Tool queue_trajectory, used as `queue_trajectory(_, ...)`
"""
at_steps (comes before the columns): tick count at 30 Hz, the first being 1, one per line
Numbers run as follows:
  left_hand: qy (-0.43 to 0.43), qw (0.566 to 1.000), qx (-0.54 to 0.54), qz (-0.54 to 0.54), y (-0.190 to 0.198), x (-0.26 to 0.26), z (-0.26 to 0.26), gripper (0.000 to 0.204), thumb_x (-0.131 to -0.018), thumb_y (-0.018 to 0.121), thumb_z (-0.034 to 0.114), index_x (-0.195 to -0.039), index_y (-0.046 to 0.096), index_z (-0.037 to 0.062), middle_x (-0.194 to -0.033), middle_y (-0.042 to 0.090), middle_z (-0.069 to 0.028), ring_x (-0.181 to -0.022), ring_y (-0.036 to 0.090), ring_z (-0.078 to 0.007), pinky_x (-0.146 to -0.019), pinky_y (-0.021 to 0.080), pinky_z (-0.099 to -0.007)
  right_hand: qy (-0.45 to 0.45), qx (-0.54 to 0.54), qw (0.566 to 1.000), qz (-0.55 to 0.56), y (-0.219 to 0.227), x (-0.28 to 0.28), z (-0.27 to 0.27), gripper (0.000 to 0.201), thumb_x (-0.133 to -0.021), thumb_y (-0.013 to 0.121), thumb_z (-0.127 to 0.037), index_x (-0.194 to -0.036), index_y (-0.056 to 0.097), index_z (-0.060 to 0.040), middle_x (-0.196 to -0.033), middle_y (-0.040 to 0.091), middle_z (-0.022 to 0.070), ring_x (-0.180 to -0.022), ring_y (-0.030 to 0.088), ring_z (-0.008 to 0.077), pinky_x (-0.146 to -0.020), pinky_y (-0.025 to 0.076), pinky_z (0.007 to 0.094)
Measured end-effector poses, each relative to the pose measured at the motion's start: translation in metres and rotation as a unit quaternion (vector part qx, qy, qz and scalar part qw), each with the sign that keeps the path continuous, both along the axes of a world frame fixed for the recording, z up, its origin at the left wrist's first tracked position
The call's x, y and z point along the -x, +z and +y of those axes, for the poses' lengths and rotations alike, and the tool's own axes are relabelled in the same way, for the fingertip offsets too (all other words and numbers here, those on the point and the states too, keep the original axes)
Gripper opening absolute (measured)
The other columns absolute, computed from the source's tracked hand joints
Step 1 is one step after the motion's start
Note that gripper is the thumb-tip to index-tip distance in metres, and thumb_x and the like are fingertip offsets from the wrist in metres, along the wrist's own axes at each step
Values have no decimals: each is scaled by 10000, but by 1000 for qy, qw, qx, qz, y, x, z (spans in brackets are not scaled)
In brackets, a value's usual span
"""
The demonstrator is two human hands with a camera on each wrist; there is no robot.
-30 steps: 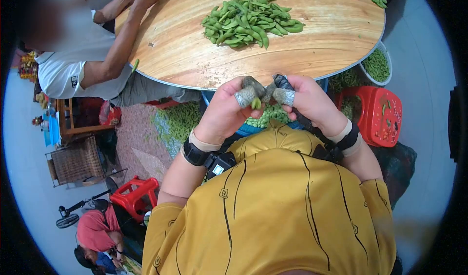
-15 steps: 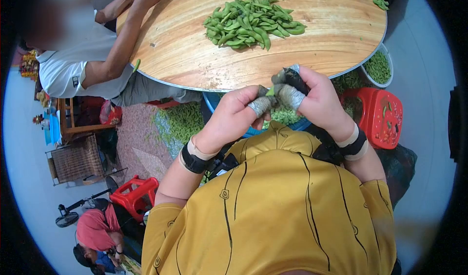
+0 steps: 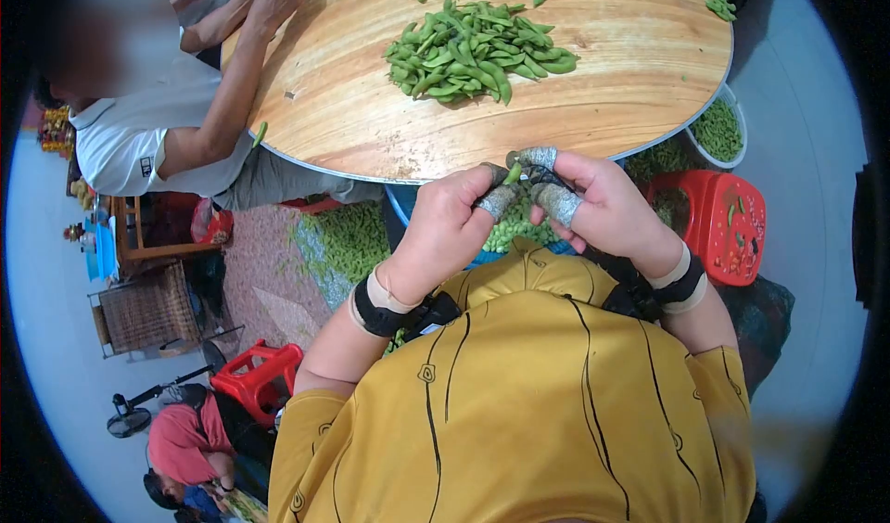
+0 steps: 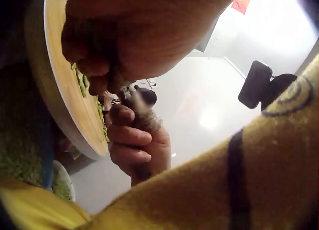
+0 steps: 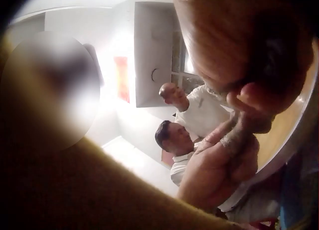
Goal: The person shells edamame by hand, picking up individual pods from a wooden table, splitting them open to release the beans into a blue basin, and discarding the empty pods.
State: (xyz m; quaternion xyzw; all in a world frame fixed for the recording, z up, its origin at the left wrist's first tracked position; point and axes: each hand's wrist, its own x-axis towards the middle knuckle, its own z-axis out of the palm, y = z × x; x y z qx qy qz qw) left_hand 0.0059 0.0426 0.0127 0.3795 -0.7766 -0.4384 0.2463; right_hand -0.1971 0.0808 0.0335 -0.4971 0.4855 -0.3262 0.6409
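Observation:
Both hands meet above the table's near edge, over a blue basin (image 3: 399,204) of shelled green beans (image 3: 508,231). My left hand (image 3: 443,224) pinches a green soybean pod (image 3: 513,172) between thumb and finger. Thumb and forefinger of my right hand (image 3: 623,210) grip the pod's far end from the other side. Grey tape wraps thumbs and forefingers, with dark coverings at some tips. In the left wrist view, the right hand (image 4: 139,145) has its other fingers curled, and the pod is hidden. A pile of pods (image 3: 477,55) lies on the wooden table (image 3: 343,106).
A person in a white shirt (image 3: 139,152) sits at the table's left. At the right stand a red stool (image 3: 732,217) and a white tub (image 3: 718,129) of green pieces. Pod shells (image 3: 348,240) cover the floor left of the basin. Another person (image 3: 185,440) is at lower left.
A pod was low in the left fingers a second ago; now one stands between both hands' fingertips. The right hand rose, then came back down. The pile looks about the same.

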Motion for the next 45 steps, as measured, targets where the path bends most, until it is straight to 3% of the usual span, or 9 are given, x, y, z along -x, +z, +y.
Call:
queue_trajectory(3,-15,994,99,-47,5,1,-3,142,-918,529,98,-971,625,9,-708,588,6,-620,533,-86,-562,433,-241,-2,-24,998,-55,-5,2,-3,295,-910,469,-71,-1189,564,-71,-792,601,-5,-522,461,16,-425,379,171)
queue_trajectory(10,-138,738,-555,358,-12,-5,-11,330,-938,525,303,-1067,527,0,-601,466,-2,-484,347,-60,-469,258,-222,-19,-112,973,-199,3,1,-2,300,-925,480,-76,-1214,562,-83,-741,566,-17,-487,392,10,-403,332,169)
queue_trajectory(13,-103,793,-522,297,-16,-1,-15,253,-934,544,236,-1022,543,0,-623,501,-16,-506,427,-91,-481,335,-250,-16,-87,987,-136,0,4,-5,301,-915,472,-73,-1200,569,-83,-740,572,-17,-495,421,12,-401,359,171)
queue_trajectory(15,-51,985,-117,114,-19,3,-10,163,-907,574,162,-957,564,7,-660,534,-15,-562,508,-131,-524,415,-291,-10,-81,993,-89,-2,5,-6,306,-905,468,-67,-1191,574,-84,-739,575,-17,-500,438,13,-400,374,171)
queue_trajectory(22,-27,970,221,-94,-3,4,-7,114,-882,576,140,-875,582,26,-676,552,-22,-601,545,-147,-537,437,-270,0,-44,998,-34,-5,1,-6,320,-867,455,-47,-1156,588,-79,-717,582,-23,-482,450,19,-399,378,171)
queue_trajectory(24,31,941,-315,122,7,5,-6,187,-933,488,181,-850,566,33,-655,542,-30,-551,506,-127,-488,381,-236,0,-34,999,-39,-7,0,-5,303,-879,467,-55,-1156,588,-77,-713,580,-24,-476,447,18,-396,368,171)
queue_trajectory(28,-66,720,-584,368,-13,-8,-12,220,-971,431,183,-933,577,23,-664,530,-3,-527,444,-83,-466,346,-220,0,-70,985,-156,-14,5,0,259,-918,497,-96,-1161,586,-83,-715,575,-26,-471,435,9,-395,341,165)
queue_trajectory(36,-90,962,-254,39,11,4,1,197,-889,413,19,-998,576,34,-750,591,-9,-558,431,-34,-495,341,-187,-63,287,952,90,-32,1,-7,189,-821,615,-110,-985,611,-14,-679,579,65,-573,573,168,-511,451,305)
queue_trajectory(45,-98,969,-224,30,2,-7,13,228,-819,391,-34,-935,581,19,-785,593,2,-627,457,-44,-569,377,-197,-76,290,929,216,-27,-15,7,208,-737,627,-141,-870,572,9,-734,597,225,-646,583,392,-577,474,400)
